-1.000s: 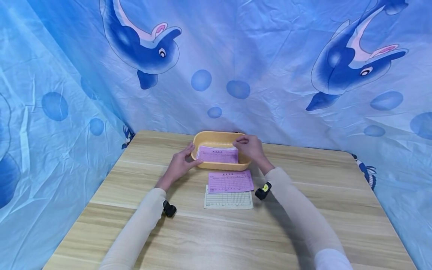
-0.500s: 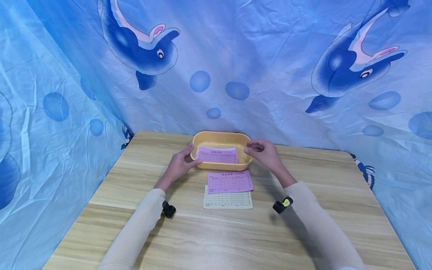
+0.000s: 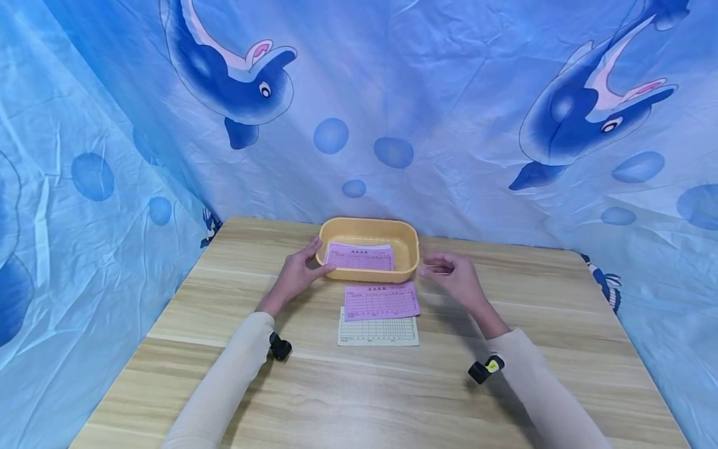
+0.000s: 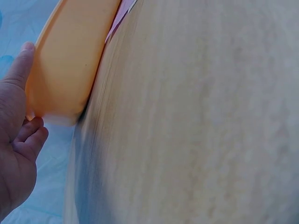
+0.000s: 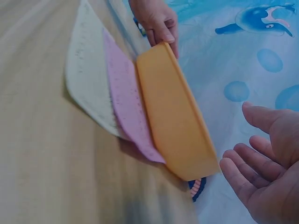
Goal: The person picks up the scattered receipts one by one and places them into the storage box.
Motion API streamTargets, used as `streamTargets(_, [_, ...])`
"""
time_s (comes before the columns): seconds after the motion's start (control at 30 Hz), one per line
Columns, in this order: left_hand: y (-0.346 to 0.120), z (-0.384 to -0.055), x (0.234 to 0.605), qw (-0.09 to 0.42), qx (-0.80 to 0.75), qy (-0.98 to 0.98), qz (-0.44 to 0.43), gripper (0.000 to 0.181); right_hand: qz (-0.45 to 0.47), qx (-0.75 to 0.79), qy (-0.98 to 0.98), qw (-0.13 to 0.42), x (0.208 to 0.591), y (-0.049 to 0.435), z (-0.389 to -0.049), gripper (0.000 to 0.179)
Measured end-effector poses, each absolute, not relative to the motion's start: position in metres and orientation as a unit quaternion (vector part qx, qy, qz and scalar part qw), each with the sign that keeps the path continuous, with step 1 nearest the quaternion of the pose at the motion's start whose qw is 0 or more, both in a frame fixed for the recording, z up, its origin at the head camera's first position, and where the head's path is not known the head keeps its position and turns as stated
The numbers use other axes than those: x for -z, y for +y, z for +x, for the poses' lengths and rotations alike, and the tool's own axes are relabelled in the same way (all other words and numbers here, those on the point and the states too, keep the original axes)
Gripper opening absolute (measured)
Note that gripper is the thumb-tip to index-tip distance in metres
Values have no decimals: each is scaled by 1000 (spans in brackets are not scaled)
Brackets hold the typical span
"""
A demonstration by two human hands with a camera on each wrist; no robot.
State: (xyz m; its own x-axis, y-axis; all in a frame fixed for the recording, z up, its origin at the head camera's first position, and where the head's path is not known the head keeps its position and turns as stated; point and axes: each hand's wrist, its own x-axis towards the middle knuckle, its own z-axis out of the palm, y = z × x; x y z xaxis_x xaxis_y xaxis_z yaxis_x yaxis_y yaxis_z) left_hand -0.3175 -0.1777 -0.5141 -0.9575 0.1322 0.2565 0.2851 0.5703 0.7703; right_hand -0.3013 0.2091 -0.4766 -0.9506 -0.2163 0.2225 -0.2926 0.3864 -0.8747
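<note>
A shallow yellow plastic basket stands at the back edge of the table with pink printed slips inside, white paper edges showing beneath them. My left hand holds the basket's left end, thumb at the front and fingers around the end. Just off the right end, my right hand has its fingers loosely bent, and in the right wrist view the palm holds nothing. In front of the basket lies another pink slip, overlapping a pale green printed slip.
The wood-grain table reaches back to a blue dolphin-print cloth, which hangs close behind the basket. More of the cloth hangs along both table sides. Dark tassel-like pieces show at the right table edge.
My right hand has moved from over the basket's right side, out past its right end and nearer to me. My left hand and the slips have stayed in place.
</note>
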Motion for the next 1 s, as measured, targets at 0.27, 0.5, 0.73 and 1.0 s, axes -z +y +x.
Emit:
streamTargets(0.27, [-178, -317, 514, 81, 460, -876, -124, 89, 130, -544, -829, 0, 503, 211, -296, 39])
streamTargets(0.5, [-178, -317, 517, 88, 458, -875, -132, 89, 108, -541, -834, -15, 519, 204, -296, 43])
streamTargets(0.73, [-179, -317, 518, 94, 453, -877, -128, 88, 102, -523, -846, -10, 524, 197, -296, 42])
streamTargets(1.0, [-179, -318, 520, 95, 446, -881, -127, 86, 106, -487, -867, -7, 530, 194, -297, 40])
